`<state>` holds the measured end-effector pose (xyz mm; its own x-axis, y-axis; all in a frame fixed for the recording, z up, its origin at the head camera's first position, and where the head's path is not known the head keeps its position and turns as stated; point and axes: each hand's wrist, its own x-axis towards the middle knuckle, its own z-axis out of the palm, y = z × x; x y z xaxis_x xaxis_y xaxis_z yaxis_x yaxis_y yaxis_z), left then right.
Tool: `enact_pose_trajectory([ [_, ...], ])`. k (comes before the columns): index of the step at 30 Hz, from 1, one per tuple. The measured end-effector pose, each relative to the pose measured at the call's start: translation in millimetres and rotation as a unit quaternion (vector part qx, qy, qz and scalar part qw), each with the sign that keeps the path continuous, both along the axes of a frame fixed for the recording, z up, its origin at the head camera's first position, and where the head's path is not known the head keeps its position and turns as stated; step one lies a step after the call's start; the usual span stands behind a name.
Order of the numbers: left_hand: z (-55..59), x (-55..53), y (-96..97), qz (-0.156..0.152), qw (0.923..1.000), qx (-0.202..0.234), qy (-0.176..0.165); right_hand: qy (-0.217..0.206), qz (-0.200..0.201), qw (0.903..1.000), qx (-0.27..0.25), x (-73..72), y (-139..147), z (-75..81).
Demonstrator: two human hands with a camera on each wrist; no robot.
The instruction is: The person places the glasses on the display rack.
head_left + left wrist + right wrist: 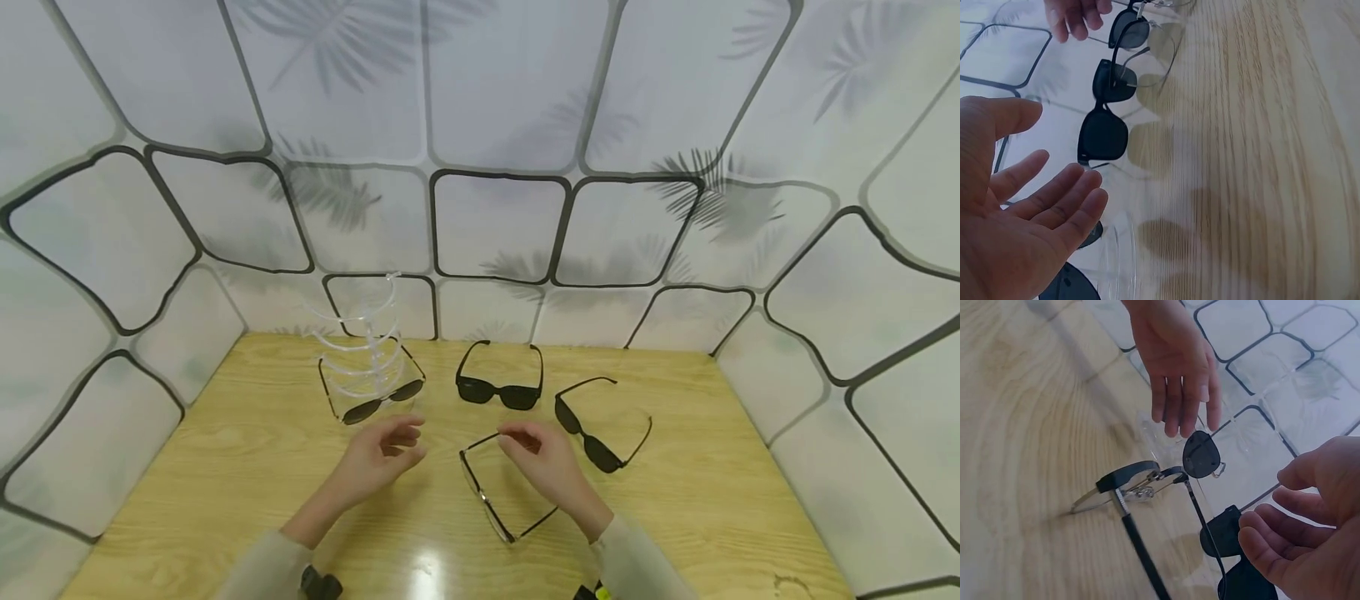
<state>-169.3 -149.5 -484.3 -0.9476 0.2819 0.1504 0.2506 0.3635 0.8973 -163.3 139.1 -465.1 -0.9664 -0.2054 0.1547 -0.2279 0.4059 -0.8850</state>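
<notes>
My left hand (382, 454) hovers over the table with loosely bent fingers and nothing in it. In the left wrist view its palm and fingers (1079, 209) show spread. My right hand (547, 462) is above the clear-lens eyeglasses (483, 496), hiding part of their temples. In the right wrist view the thumb and fingers of this hand stand apart and hold nothing. Behind the left hand, thin-framed sunglasses (363, 411) lie by a clear display stand (375, 354). Black sunglasses (495, 392) lie at the back middle; another dark pair (585, 433) lies beyond the right hand.
The pale wood-grain table (247, 467) is enclosed at the back and sides by a patterned cloth (495, 225). The transparent stand has several curved tiers and rises near the back left. A glare spot shows at the table's front.
</notes>
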Motion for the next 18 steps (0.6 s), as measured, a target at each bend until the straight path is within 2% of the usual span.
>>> enact_pose_trajectory([
  [3, -0.4, -1.3, 4.7, -0.007, 1.0, 0.004, 0.001, -0.009, 0.001, 0.9998, -0.017, 9.2, 8.1, -1.6],
  [7, -0.8, -2.5, 11.0, -0.02, 0.9998, 0.006, -0.001, -0.052, -0.003, 0.9981, -0.033, 23.4, 21.1, -5.6],
  [13, -2.5, -4.7, 19.7, -0.029, 0.9996, 0.002, -0.003, -0.098, -0.039, 0.9941, -0.027, 45.0, 40.2, -14.2],
  [18, -2.8, -7.3, 26.5, -0.035, 0.9993, -0.008, -0.007, -0.111, -0.062, 0.9915, -0.027, 58.3, 54.2, -19.4],
])
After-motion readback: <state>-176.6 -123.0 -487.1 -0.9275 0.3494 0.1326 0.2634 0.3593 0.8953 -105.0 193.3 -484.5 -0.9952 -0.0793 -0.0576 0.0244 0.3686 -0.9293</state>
